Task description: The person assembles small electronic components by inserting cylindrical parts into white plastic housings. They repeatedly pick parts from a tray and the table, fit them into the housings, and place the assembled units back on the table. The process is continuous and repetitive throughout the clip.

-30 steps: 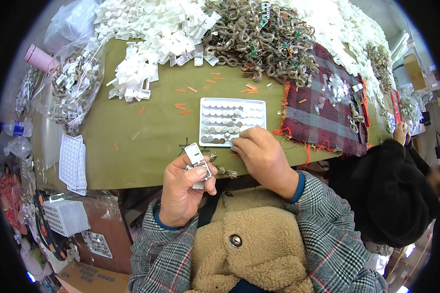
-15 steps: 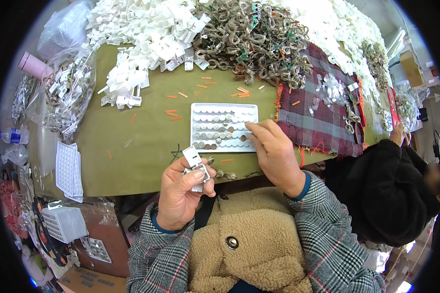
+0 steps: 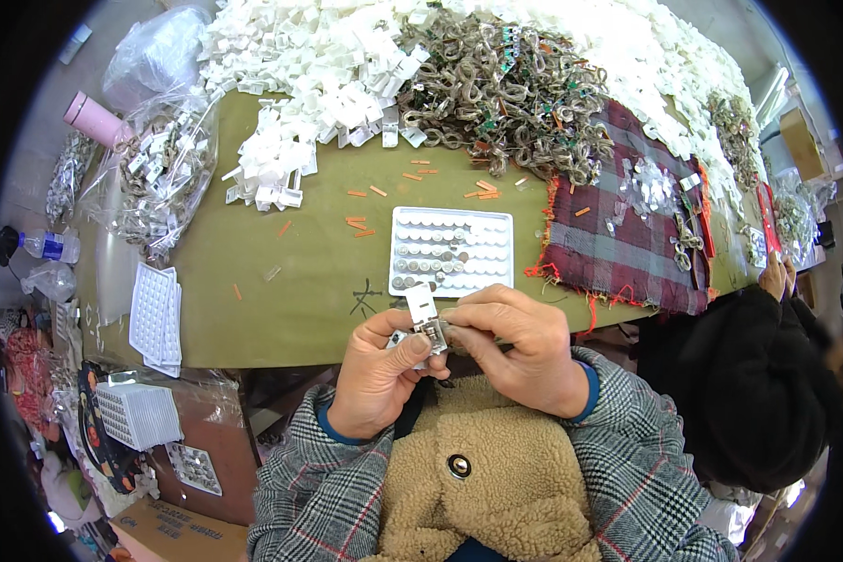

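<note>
My left hand [image 3: 377, 379] grips a small white plastic case [image 3: 422, 304] with its lid standing up and metal parts inside. Thumb and fingers of my right hand [image 3: 525, 347] are pinched together at the case's open side, on what looks like a silver button cell; the fingertips mostly cover it. Just beyond both hands lies a white plastic tray [image 3: 508, 245] with scalloped rows. Round button cells [image 3: 428, 251] fill several of its left and middle pockets, some silver and some brownish.
White plastic cases [image 3: 337, 84] and coiled wires with green boards [image 3: 506, 89] are heaped at the back. Orange strips [image 3: 482, 190] lie scattered. A plaid cloth [image 3: 618, 225] with clear pieces is at right, near another person [image 3: 740, 384]. Empty trays [image 3: 155, 318] are stacked at left.
My right hand has come from the tray's right side to the case in my left hand. One disc is gone from the tray's lower right. The view has shifted slightly.
</note>
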Demonstrator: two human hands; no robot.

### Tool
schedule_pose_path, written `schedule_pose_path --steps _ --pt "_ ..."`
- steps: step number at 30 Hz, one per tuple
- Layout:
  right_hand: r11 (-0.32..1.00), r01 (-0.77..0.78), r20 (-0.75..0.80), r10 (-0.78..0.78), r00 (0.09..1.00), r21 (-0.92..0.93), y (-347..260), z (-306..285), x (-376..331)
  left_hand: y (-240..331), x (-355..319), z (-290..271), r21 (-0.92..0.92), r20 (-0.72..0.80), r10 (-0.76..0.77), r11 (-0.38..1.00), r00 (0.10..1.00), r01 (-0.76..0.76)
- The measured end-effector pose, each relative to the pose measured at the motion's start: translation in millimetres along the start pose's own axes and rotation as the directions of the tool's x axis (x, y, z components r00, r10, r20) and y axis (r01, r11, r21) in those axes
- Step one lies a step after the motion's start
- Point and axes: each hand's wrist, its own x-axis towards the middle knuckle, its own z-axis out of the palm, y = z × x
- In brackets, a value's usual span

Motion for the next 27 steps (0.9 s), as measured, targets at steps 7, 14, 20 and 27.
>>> schedule_pose_path --steps 7,14,20,27 --pt "0.972 0.213 0.098 -0.203 0.974 -0.102 -1.4 5.1 -4.5 -8.1 -9.8 5.5 0.079 -0.048 0.016 0.997 0.999 -0.012" --pt "0.967 0.253 0.237 -0.246 0.940 0.000 0.5 -10.1 -14.9 -21.2 -19.4 9.6 -0.046 -0.012 -0.031 0.998 0.999 0.030" --pt "0.937 0.342 0.085 -0.336 0.938 -0.074 -3.0 -5.6 -38.8 -25.6 -20.4 25.6 -0.048 -0.050 -0.009 0.999 0.999 0.007" --pt "0.755 -0.322 0.045 0.363 0.931 0.571 0.9 -25.0 -32.7 -15.8 -10.2 43.4 0.189 0.007 -0.145 0.972 0.989 0.141"
